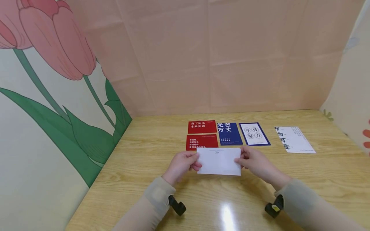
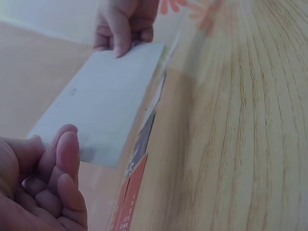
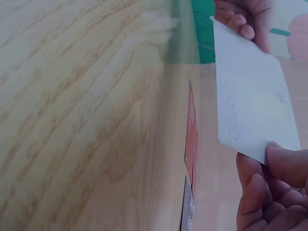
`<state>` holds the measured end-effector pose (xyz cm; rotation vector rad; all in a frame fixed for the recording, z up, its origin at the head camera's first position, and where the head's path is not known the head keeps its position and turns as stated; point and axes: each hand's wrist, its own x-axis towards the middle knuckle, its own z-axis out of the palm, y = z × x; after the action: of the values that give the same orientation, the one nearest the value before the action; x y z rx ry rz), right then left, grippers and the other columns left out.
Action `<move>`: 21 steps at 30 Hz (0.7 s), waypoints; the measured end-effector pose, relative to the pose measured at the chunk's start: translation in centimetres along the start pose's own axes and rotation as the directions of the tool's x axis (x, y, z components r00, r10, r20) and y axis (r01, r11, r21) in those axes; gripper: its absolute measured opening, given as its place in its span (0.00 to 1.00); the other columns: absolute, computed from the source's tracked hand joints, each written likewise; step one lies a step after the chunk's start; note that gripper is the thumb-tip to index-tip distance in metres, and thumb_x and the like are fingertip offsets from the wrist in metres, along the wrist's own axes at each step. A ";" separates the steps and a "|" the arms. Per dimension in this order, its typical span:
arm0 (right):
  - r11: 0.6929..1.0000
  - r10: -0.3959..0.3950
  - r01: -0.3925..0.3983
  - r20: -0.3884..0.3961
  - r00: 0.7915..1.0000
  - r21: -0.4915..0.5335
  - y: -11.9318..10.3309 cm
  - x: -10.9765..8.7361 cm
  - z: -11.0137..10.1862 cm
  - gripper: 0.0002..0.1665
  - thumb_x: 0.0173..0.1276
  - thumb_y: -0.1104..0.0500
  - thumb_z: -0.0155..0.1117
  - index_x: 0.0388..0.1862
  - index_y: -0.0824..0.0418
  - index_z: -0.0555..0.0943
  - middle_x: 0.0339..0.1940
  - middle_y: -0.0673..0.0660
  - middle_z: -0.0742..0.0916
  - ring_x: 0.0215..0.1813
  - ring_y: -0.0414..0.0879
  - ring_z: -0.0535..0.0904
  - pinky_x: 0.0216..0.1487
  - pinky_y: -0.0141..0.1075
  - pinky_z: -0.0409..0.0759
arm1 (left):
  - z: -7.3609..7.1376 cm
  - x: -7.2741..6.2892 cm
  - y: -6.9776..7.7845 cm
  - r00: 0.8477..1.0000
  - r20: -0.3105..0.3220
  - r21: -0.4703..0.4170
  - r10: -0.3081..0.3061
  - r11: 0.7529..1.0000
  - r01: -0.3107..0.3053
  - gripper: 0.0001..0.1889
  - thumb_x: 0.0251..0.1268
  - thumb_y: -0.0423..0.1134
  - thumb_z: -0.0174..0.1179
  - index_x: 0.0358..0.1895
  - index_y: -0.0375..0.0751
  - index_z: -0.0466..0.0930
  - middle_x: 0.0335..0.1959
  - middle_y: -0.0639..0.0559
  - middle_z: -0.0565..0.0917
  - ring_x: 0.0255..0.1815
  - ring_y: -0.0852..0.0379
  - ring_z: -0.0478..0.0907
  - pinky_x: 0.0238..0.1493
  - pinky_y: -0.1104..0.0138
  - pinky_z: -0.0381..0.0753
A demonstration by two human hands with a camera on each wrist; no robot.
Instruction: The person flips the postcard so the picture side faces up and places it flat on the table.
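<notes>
Hands hold white card [image 1: 219, 161] just above wooden table [image 1: 150, 141], near its centre. L. hand [image 1: 182, 164] pinches card's left end, r. hand [image 1: 254, 163] its right end; blank side faces up. Behind card, toward table's far edge: two red cards [image 1: 202, 127], blue card [image 1: 229, 133], blue-bordered card [image 1: 254, 133]; white card w/ black script [image 1: 294, 139] lies apart, toward right edge.

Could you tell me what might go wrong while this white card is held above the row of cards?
The white card is only pinched at its ends by the left hand and right hand, so it could bend or slip. Lowered carelessly, it might cover or nudge the lower red card.
</notes>
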<state>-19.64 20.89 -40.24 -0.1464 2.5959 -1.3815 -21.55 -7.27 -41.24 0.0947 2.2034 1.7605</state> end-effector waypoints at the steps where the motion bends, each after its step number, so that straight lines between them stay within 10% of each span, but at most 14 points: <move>1: 1.000 -0.004 0.004 -0.008 1.000 -0.018 0.0 0.0 0.0 0.14 0.69 0.54 0.63 0.42 0.62 0.72 0.31 0.57 0.80 0.37 0.54 0.77 0.37 0.42 0.76 | 0.0 0.0 0.0 1.000 0.007 -0.009 0.002 1.000 -0.002 0.18 0.68 0.53 0.57 0.41 0.42 0.85 0.30 0.49 0.86 0.30 0.54 0.83 0.39 0.65 0.78; 21: 0.921 -0.251 0.209 -0.089 0.964 -0.329 -0.1 -0.5 0.4 0.08 0.66 0.63 0.64 0.29 0.56 0.75 0.27 0.53 0.82 0.27 0.44 0.72 0.25 0.34 0.72 | 0.1 0.3 0.0 0.997 0.026 -0.219 -0.067 0.973 0.071 0.22 0.72 0.51 0.52 0.48 0.33 0.81 0.37 0.44 0.86 0.33 0.55 0.84 0.39 0.64 0.79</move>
<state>-19.06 20.65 -40.33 -0.4373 2.9776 -1.0541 -21.77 -7.13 -41.30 -0.0166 1.9593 1.9426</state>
